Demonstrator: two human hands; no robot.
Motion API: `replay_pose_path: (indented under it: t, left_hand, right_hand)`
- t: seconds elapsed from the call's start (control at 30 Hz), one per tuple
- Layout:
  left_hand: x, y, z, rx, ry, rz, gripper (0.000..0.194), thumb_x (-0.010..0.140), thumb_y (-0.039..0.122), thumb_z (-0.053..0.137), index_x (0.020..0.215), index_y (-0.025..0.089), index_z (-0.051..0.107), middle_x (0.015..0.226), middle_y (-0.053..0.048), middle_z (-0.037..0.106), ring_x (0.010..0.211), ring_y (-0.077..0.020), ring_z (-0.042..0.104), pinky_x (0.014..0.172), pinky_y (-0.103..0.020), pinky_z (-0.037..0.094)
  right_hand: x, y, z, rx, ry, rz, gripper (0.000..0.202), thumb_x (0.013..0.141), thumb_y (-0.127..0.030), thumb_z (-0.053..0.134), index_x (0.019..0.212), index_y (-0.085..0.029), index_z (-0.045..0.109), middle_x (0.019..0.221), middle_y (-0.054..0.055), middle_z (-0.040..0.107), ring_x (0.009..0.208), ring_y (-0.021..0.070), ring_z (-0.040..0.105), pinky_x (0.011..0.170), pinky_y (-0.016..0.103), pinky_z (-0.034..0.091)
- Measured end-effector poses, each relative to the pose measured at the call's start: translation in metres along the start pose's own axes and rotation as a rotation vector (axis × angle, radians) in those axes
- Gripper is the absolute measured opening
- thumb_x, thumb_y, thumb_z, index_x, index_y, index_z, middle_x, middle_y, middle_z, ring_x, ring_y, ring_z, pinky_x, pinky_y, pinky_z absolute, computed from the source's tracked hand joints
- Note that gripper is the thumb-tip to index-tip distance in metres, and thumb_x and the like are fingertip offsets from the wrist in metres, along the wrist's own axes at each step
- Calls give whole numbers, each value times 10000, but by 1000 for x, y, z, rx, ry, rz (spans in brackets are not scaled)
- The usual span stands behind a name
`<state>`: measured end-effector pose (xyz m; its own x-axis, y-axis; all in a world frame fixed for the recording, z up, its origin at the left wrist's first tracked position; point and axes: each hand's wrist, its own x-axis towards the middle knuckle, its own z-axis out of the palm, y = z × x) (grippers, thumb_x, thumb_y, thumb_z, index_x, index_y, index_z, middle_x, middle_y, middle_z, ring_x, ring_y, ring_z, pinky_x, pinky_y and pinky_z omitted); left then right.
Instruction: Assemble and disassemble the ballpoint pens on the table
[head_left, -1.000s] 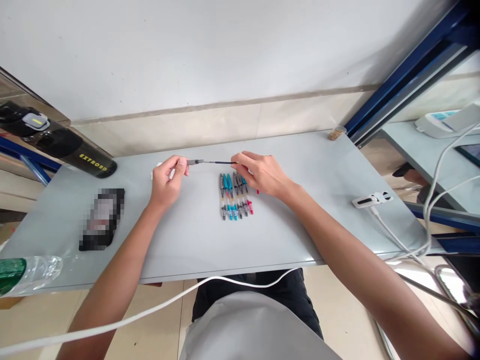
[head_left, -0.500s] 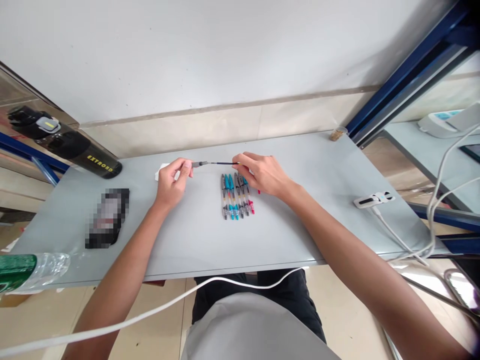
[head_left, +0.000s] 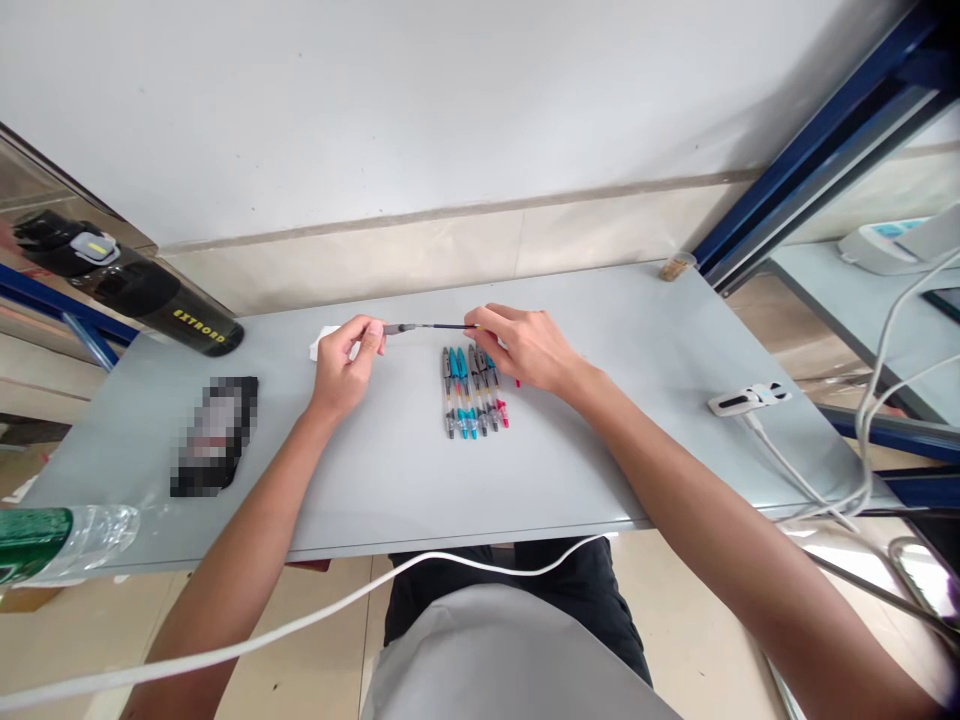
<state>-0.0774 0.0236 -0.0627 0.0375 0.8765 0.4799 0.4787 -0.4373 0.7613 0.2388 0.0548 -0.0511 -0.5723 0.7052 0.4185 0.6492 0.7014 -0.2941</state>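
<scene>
Left hand (head_left: 346, 362) pinches a grey pen part (head_left: 397, 329); right hand (head_left: 529, 345) pinches a refill (head_left: 451, 326) — slim, straight, dark.

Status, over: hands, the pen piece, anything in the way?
Left hand pinching grey pen part. Right hand pinching dark refill at right end. Refill lined up with pen part, seating unclear. Pen row close by, partly behind right hand.
</scene>
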Motion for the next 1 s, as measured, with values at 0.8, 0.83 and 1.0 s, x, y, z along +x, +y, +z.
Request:
replay_pose_path:
  t: [0.8,0.83,1.0]
  left_hand:
    - [-8,8,15,40,-93,40,357,1135,532,699,1117,215,861,950,-67,809,869,-216,726,877,-357,573]
    - [-9,10,16,41,-107,52,340,1138,512,701,1137,216,869,972,-71,819,885,-217,736,892,-359,579]
    - [-12,18,19,14,-166,127,262,1124,428,745,1201,226,892,978,-69,820,916,-216,750,879,-355,578]
  right_hand:
    - [-2,-4,10,-3,-21,-60,265,1238,-437,464,1293,-240,633,1054,76,794,710,210,564,653,336,285]
    - [-2,-6,12,26,-20,-71,243,1233,-428,488,1293,-229,615,1050,82,791,740,219,586,661,335,310]
    - [-4,-14,17,132,-61,-137,191,1251,-350,437,1179,-221,558,1037,94,731,802,226,598,694,335,369]
